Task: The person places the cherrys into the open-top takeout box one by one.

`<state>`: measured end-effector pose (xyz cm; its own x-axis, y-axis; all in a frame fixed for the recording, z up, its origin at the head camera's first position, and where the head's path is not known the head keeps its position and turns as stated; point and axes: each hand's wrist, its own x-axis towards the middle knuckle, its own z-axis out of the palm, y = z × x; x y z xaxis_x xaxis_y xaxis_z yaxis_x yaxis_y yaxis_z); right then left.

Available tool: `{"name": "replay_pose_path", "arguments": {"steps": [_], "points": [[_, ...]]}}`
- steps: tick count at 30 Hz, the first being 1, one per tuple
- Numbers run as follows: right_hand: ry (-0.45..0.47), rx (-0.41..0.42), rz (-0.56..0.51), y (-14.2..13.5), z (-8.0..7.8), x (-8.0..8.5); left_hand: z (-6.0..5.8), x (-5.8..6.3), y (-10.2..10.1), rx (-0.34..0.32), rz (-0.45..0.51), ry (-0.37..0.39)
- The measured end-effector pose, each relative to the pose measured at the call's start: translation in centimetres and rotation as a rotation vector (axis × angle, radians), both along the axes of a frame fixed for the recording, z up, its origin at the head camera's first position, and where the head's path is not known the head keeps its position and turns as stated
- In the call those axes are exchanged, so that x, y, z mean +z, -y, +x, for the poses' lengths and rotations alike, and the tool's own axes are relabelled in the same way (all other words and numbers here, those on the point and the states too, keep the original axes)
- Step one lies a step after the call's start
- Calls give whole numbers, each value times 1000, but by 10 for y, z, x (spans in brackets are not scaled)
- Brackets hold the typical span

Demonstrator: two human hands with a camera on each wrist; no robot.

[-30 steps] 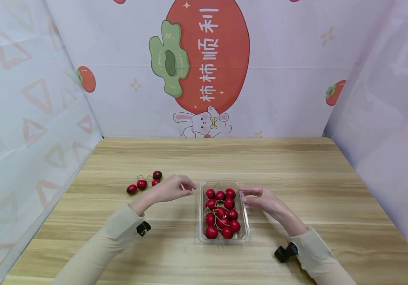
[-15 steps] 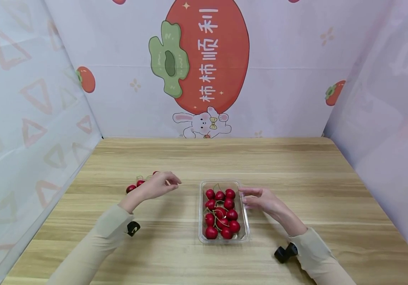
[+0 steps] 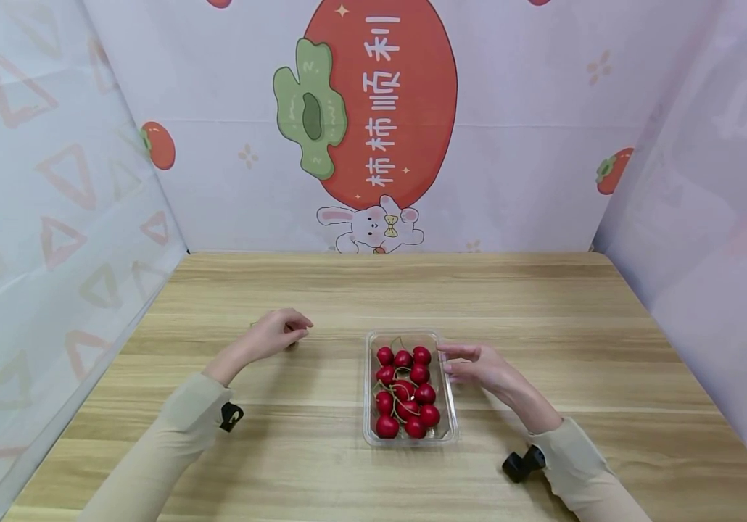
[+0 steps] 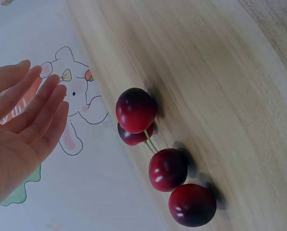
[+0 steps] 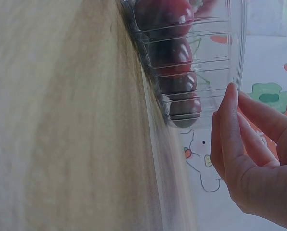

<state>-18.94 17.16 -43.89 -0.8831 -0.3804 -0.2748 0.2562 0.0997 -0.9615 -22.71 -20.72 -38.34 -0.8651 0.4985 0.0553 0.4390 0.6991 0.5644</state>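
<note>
My left hand [image 3: 267, 337] is held above a small group of dark red cherries [image 4: 168, 169] on the left of the table, covering most of them in the head view. Its fingers [image 4: 46, 103] are spread a little and nearly straight in the left wrist view, with nothing between them. A clear plastic box [image 3: 370, 406] full of red cherries [image 3: 424, 393] stands before me. My right hand [image 3: 487, 371] is at its right side, the fingertips [image 5: 231, 91] touching near the upper rim, fingers fairly straight.
The wooden table [image 3: 543, 304] runs back to a white cloth backdrop [image 3: 517, 167] printed with a large persimmon and a rabbit. Cloth walls also close off both sides. A black wrist camera [image 3: 523, 462] sits at the right cuff, another [image 3: 231, 416] at the left.
My left hand has moved left, away from the box, and now covers the loose cherries. The right hand and the box have stayed in place.
</note>
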Motion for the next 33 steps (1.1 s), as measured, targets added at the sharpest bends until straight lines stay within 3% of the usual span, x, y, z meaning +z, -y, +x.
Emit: {"name": "replay_pose_path", "arguments": {"steps": [27,33], "points": [[4,-2,-3,0,0,-1,-18,-15,36,129,-4,-117],[2,-2,1,0,0,0,-21,-19,43,154,-9,-93]]}}
